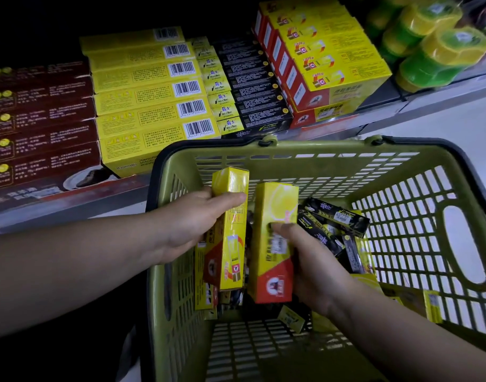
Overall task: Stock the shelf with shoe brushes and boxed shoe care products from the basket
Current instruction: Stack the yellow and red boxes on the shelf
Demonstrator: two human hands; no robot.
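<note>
An olive-green plastic basket (313, 150) stands below the shelf edge (346, 130). Inside it, my left hand (189, 224) grips a tall yellow and red box (232, 216) held upright. Beside it my right hand (310, 260) grips a second yellow and red box (274, 210), also upright. Several black and yellow boxes (332, 219) lie loose in the basket to the right of my hands. More small yellow boxes (291, 318) rest on the basket floor. No shoe brush can be made out.
The shelf carries rows of dark red boxes (40, 111), long yellow barcode boxes (150, 106), black boxes (252, 78) and stacked yellow and red boxes (324, 56). Green and yellow round tubs (434, 48) sit at the far right. White floor (442, 119) shows beyond the basket.
</note>
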